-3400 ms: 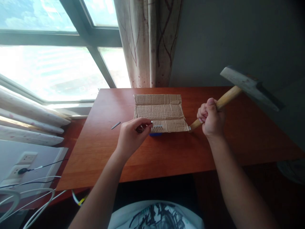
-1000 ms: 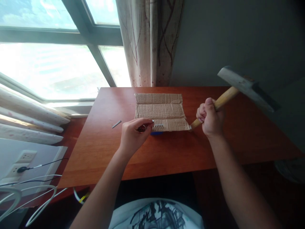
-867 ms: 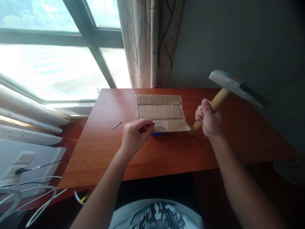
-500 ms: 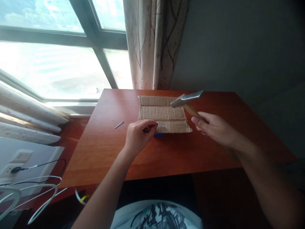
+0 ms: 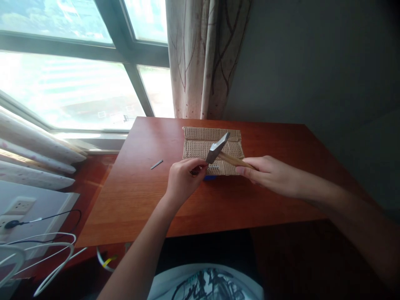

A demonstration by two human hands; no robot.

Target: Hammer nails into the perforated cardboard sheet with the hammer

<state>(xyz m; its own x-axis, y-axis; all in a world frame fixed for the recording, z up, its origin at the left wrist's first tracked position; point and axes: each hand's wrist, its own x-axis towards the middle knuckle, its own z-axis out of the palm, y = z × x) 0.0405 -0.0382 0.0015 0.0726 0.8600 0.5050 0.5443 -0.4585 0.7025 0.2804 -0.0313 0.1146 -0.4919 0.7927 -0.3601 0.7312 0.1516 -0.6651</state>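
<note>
My right hand (image 5: pixel 267 174) is wrapped round the wooden handle of a hammer (image 5: pixel 218 150). The hammer's metal head is down beside the fingertips of my left hand (image 5: pixel 186 177). Those left fingers are pinched together over the near left part of a perforated cardboard sheet (image 5: pixel 231 146); what they pinch is too small and hidden to name. Small shiny metal pieces (image 5: pixel 214 166) stand in a cluster in the cardboard, just right of the pinch. Part of a blue object (image 5: pixel 210 178) shows under the near edge of the cardboard.
A thin metal rod (image 5: pixel 156 164) lies on the wooden table (image 5: pixel 131 208), left of my left hand. A window (image 5: pixel 78 91) and a curtain (image 5: pixel 187 62) are behind the table. White cables (image 5: pixel 67 250) and a wall socket (image 5: pixel 21 207) are at the lower left.
My right hand has brought the hammer down and to the left, so its head is now at my left fingertips. My left hand stays pinched at the cardboard.
</note>
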